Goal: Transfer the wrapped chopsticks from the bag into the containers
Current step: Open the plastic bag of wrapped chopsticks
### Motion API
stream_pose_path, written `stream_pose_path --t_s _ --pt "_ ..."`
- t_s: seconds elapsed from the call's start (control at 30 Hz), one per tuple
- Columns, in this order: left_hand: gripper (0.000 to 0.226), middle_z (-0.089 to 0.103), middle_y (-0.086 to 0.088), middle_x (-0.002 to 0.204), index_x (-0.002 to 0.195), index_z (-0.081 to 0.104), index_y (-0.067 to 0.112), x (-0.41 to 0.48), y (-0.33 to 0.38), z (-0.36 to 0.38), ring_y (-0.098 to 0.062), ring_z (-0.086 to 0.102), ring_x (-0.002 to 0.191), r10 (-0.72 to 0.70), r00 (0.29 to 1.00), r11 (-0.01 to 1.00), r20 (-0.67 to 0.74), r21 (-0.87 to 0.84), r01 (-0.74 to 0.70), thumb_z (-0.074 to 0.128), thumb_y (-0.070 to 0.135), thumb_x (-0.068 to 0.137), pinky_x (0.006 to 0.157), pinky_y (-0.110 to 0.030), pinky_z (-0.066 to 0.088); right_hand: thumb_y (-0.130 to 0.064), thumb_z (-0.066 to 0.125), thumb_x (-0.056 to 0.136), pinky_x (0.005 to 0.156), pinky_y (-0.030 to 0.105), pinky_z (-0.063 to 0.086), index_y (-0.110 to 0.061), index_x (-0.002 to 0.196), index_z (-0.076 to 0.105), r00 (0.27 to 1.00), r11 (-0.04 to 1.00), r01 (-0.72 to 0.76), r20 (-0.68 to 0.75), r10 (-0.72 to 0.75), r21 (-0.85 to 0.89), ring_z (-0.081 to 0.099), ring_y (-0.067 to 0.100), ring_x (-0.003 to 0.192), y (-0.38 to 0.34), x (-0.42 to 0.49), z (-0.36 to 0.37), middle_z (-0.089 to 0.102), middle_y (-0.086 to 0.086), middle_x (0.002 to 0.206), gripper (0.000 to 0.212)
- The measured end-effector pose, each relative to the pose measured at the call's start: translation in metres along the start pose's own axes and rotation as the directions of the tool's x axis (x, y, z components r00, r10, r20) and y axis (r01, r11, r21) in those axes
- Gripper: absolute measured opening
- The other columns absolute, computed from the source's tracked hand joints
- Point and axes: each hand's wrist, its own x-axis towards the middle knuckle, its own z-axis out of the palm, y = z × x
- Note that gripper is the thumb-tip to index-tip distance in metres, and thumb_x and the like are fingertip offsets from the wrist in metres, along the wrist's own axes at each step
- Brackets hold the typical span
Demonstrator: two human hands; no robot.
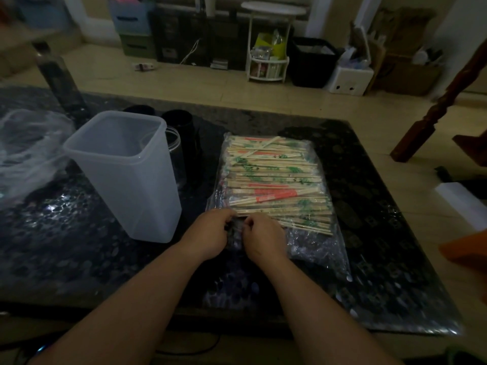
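- The left hand (208,237) and the right hand (263,238) are meeting just beside each other at the near end of the clear plastic bag (316,248). Their fingers are curling in and pinching the bag's crumpled film between them.
- The bag is lying flat on the dark patterned table (79,259), stretching away from the hands.
- The wrapped chopsticks (274,180) are sitting inside the bag in a loose stack, running crosswise, with green and red print showing on their sleeves. The nearest ones are lying right at the fingertips.
- A translucent square container (123,180) is standing upright with its top open, just left of the bag and near the left hand.
- Two black cylinders (181,133) are standing close behind the container.
- A heap of crumpled clear plastic (29,154) is lying at the table's far left.
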Motion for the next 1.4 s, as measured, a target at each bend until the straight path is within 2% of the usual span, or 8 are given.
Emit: stream_pose_path --t_s 0.23,0.37,0.57,0.7,0.83,1.03,1.17,1.4 --pt "0.049 0.064 -0.002 0.120 0.125 0.061 0.025 0.000 0.001 0.002 -0.014 0.058 0.101 0.004 1.000 1.000 -0.016 -0.003 -0.004 0.051 -0.003 0.087 0.079 -0.018 0.040 -0.034 0.058 0.092 0.078 0.031 0.045 -0.038 0.112 0.070 0.999 0.998 0.031 -0.014 -0.031 0.060 0.061 0.023 0.103 0.000 -0.001 -0.002 0.067 -0.001 0.109 0.024" --pt "0.053 0.062 -0.001 0.124 0.129 0.059 0.026 0.001 -0.001 0.002 -0.016 0.059 0.107 -0.012 1.000 1.000 -0.003 -0.004 0.012 0.049 -0.004 0.087 0.083 -0.018 0.040 -0.032 0.055 0.092 0.077 0.031 0.045 -0.026 0.097 0.072 1.000 1.000 -0.013 -0.019 0.013 -0.009 0.060 0.024 0.100 -0.003 0.001 0.000 0.066 0.001 0.105 0.018" --pt "0.055 0.062 -0.002 0.128 0.133 0.057 0.024 0.002 -0.001 0.001 -0.017 0.058 0.111 -0.021 1.000 1.000 0.004 -0.006 0.021 0.051 -0.004 0.086 0.086 -0.016 0.039 -0.030 0.046 0.095 0.076 0.033 0.039 -0.019 0.094 0.065 1.000 1.000 -0.006 0.013 0.006 0.001 0.056 0.027 0.099 0.000 0.001 0.001 0.063 0.004 0.104 0.022" --pt "0.055 0.061 -0.004 0.127 0.136 0.055 0.022 0.003 0.000 0.001 -0.016 0.057 0.111 -0.035 0.999 0.999 -0.003 -0.023 0.035 0.049 -0.003 0.088 0.078 -0.008 0.031 -0.028 0.052 0.094 0.080 0.034 0.045 -0.020 0.099 0.064 0.999 0.996 -0.035 0.026 0.033 0.086 0.058 0.025 0.097 0.005 0.003 -0.001 0.064 0.003 0.106 0.016" --pt "0.051 0.063 -0.003 0.121 0.133 0.058 0.023 0.001 0.002 0.001 -0.016 0.057 0.106 -0.021 1.000 0.999 -0.021 -0.034 0.020 0.050 -0.002 0.089 0.078 -0.013 0.034 -0.034 0.058 0.091 0.080 0.031 0.047 -0.029 0.111 0.068 1.000 0.992 -0.022 0.014 0.020 0.123 0.060 0.022 0.099 0.004 0.001 -0.001 0.067 -0.001 0.109 0.023" --pt "0.053 0.063 -0.003 0.121 0.134 0.057 0.022 0.004 -0.002 0.003 -0.017 0.058 0.107 -0.044 0.999 0.998 -0.031 -0.037 0.043 0.047 -0.003 0.088 0.081 -0.013 0.035 -0.032 0.054 0.092 0.081 0.032 0.045 -0.031 0.101 0.072 0.996 1.000 -0.025 -0.085 0.024 -0.005 0.059 0.023 0.102 -0.004 -0.002 0.004 0.066 -0.002 0.107 0.020" --pt "0.056 0.062 0.002 0.111 0.131 0.059 0.023 0.005 -0.003 0.004 -0.010 0.053 0.093 -0.040 0.999 0.998 0.000 -0.040 0.040 0.045 -0.007 0.085 0.077 -0.013 0.035 -0.030 0.044 0.096 0.087 0.036 0.039 -0.026 0.098 0.068 0.997 0.998 -0.040 -0.064 0.036 -0.050 0.054 0.025 0.106 -0.007 -0.002 0.009 0.063 0.000 0.110 0.023" --pt "0.052 0.060 0.004 0.107 0.119 0.069 0.033 0.010 -0.009 0.003 -0.013 0.059 0.100 0.070 0.994 0.997 0.090 0.011 -0.071 0.051 -0.003 0.087 0.078 -0.013 0.037 -0.028 0.054 0.096 0.087 0.037 0.046 -0.026 0.090 0.059 0.996 0.988 -0.008 0.093 -0.007 0.157 0.057 0.024 0.101 0.003 0.002 -0.001 0.062 0.001 0.105 0.008"
